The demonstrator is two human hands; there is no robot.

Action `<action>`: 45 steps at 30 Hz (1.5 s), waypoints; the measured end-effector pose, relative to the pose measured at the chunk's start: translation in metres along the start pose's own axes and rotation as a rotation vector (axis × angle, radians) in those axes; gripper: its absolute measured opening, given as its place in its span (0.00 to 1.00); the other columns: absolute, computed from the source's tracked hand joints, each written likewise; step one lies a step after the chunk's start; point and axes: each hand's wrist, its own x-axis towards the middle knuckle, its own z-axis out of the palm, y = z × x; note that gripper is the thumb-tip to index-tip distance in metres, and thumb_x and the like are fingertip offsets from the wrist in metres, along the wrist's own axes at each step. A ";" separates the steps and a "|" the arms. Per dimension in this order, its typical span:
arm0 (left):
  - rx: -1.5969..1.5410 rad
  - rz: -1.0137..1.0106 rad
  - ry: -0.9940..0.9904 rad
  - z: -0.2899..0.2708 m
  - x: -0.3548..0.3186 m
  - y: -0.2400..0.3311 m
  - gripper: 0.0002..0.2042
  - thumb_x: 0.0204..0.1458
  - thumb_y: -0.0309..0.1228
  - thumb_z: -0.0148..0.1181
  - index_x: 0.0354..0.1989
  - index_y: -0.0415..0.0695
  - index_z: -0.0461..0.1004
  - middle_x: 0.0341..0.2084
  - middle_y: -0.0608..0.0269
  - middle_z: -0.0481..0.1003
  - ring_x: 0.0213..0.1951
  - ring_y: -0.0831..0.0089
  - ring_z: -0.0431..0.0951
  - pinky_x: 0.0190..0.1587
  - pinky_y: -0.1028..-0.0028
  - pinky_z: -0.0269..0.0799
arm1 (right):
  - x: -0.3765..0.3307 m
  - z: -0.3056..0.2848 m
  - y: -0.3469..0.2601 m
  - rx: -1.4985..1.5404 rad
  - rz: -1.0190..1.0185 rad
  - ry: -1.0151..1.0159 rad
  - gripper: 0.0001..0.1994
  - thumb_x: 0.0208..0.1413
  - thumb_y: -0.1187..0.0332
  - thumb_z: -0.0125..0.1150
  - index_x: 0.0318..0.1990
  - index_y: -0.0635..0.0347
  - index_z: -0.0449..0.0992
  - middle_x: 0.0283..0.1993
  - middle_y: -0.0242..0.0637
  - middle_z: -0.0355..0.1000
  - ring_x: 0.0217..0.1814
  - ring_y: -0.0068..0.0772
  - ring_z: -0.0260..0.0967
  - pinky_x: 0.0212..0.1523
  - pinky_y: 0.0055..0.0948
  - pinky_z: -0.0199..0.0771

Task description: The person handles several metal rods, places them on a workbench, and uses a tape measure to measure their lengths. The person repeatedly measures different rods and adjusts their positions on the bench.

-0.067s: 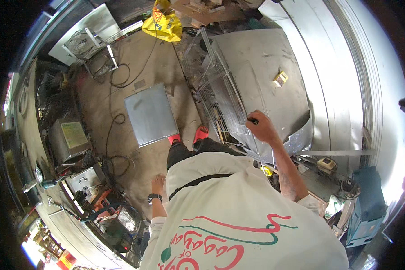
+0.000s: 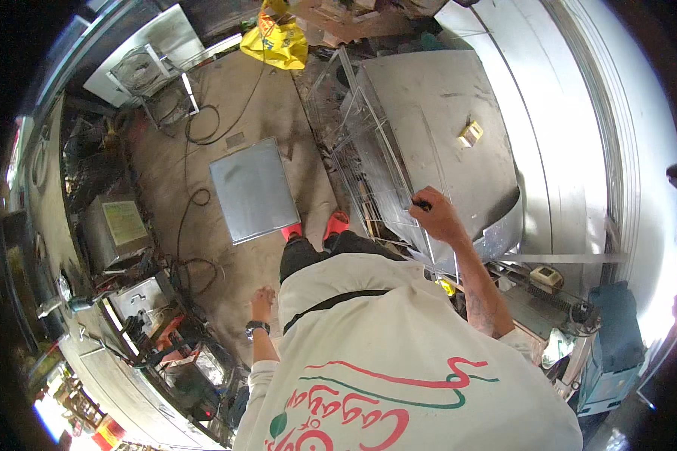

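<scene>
Raised over the edge of a thin wire frame [image 2: 387, 143], my right hand [image 2: 442, 219] is closed around a small dark object [image 2: 423, 204]. Its kind is mostly hidden by the fingers. The frame stands on the floor beside a large grey metal sheet [image 2: 436, 98], which curls up at its near right end. My left hand [image 2: 262, 304] hangs at my side with its fingers loosely apart and nothing visible in them. A dark watch [image 2: 257, 328] circles that wrist. On the floor ahead lies a square grey panel [image 2: 253, 191], its near corner by my red footwear [image 2: 292, 231].
A small yellow box [image 2: 470, 134] rests on the metal sheet. Black cable [image 2: 195, 197] snakes across the floor. At left are a grey boxy machine [image 2: 119, 229] and a cluttered bench. A yellow bag [image 2: 277, 46] lies ahead; a blue-grey case [image 2: 611, 349] stands at right.
My left hand has risen very slightly. My right hand stays over the wire frame with only a tiny shift.
</scene>
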 end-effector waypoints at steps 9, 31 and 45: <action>-0.680 -0.373 0.102 -0.047 0.049 0.068 0.21 0.63 0.45 0.59 0.52 0.38 0.78 0.38 0.60 0.82 0.39 0.72 0.80 0.42 0.72 0.73 | 0.010 0.003 0.026 -0.018 0.093 0.113 0.14 0.53 0.62 0.63 0.39 0.66 0.79 0.41 0.49 0.75 0.44 0.51 0.74 0.49 0.42 0.73; -0.720 0.383 -0.521 0.145 0.236 0.515 0.24 0.63 0.43 0.58 0.56 0.33 0.72 0.49 0.51 0.78 0.49 0.60 0.80 0.53 0.63 0.75 | 0.049 -0.058 0.069 -0.306 0.251 0.155 0.15 0.56 0.55 0.57 0.40 0.57 0.79 0.44 0.46 0.74 0.49 0.55 0.74 0.51 0.50 0.73; -1.083 -0.015 -0.369 0.113 0.198 0.551 0.10 0.63 0.34 0.60 0.40 0.38 0.78 0.33 0.60 0.81 0.37 0.72 0.82 0.40 0.68 0.81 | 0.058 -0.044 0.117 -0.282 0.262 0.133 0.15 0.57 0.55 0.56 0.41 0.56 0.79 0.46 0.47 0.74 0.50 0.55 0.74 0.50 0.51 0.73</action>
